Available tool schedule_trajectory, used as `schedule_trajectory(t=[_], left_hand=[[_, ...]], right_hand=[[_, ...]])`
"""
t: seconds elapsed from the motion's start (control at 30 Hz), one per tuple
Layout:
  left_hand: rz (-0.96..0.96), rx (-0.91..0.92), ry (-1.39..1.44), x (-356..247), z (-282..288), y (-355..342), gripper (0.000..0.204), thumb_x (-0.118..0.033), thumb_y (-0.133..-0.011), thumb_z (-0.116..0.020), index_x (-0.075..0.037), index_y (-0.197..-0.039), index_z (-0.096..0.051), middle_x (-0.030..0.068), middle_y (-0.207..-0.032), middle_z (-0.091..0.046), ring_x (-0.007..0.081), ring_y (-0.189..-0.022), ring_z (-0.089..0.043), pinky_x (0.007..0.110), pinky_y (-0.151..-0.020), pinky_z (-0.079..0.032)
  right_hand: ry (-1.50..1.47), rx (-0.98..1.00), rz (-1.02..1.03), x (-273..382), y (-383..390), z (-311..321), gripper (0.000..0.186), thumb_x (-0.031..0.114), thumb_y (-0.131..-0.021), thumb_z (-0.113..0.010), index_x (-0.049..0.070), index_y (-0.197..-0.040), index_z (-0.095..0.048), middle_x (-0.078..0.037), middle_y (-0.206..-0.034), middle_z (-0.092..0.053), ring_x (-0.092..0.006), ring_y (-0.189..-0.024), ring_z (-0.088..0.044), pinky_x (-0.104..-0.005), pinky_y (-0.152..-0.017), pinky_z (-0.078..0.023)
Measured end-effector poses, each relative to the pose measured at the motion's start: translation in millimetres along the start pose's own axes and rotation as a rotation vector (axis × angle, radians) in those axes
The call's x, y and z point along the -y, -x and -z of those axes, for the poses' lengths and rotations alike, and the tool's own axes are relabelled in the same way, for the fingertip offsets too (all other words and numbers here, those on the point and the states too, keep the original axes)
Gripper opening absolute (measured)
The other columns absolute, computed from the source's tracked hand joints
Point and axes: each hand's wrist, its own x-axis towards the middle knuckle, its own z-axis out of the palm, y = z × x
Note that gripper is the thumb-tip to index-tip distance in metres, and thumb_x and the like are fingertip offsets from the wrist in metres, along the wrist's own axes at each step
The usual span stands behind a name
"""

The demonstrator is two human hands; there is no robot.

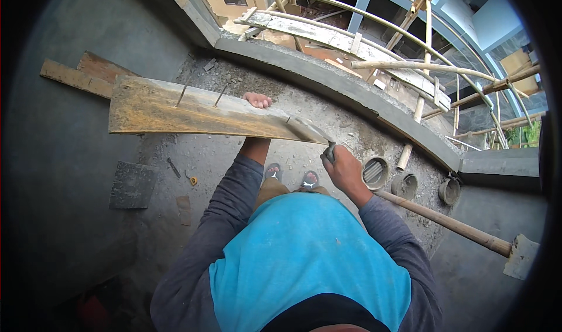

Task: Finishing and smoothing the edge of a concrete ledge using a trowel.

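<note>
Trowel (309,130) clenched in right hand (345,169), blade flat on near end of wooden plank (199,111). Best kept low-angled, pressure steady, plank level. Left hand (257,100) reaching under, fingers curled over far edge, gripping plank. Two nails (202,95) standing up. Beyond: concrete curb (351,92), bamboo scaffold (427,69).

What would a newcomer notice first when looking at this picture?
First, the long, worn wooden plank with two bent nails, held level across the upper left by the left hand. At its right end, the right hand presses a grey metal trowel against the plank. Below, the person's bright blue shirt fills the lower centre.
</note>
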Motion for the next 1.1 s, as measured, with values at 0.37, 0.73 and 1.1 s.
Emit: schedule_trajectory(t=[0.37, 0.73, 1.1], left_hand=[[-0.01, -0.01, -0.077, 6, 9, 1, 0.024, -0.022, -0.092, -0.06, -0.001, -0.082, -0.056, 0.0138, -0.079, -0.062, 0.0287, -0.085, -0.063, 0.046, -0.097, -0.05], [-0.008, -0.077, -0.087, 13, -12, 0, 0.022, -0.02, -0.092, -0.06, -0.001, -0.082, -0.054, 0.0127, -0.079, -0.06, 0.0272, -0.086, -0.061, 0.044, -0.098, -0.05], [-0.088, -0.558, -0.331, 23, 8, 37, 0.023, -0.026, -0.093, -0.062, -0.011, -0.079, -0.052, 0.0001, -0.071, -0.052, 0.0152, -0.069, -0.057, 0.031, -0.078, -0.051]], right_hand=[[-0.065, 0.031, -0.108, -11, -12, -8, 0.026, 0.027, -0.084, -0.065, 0.007, -0.099, -0.059, -0.015, -0.094, -0.064, -0.0353, -0.087, -0.063, -0.0476, -0.073, -0.049], [-0.112, -0.021, -0.138, -25, -3, -29, 0.027, 0.03, -0.085, -0.065, 0.006, -0.098, -0.059, -0.017, -0.094, -0.064, -0.0367, -0.088, -0.063, -0.0477, -0.073, -0.049], [-0.282, -0.2, 0.122, 22, -25, -8, 0.039, 0.028, -0.069, -0.085, 0.006, -0.089, -0.06, -0.013, -0.097, -0.065, -0.031, -0.08, -0.062, -0.0429, -0.071, -0.05]])
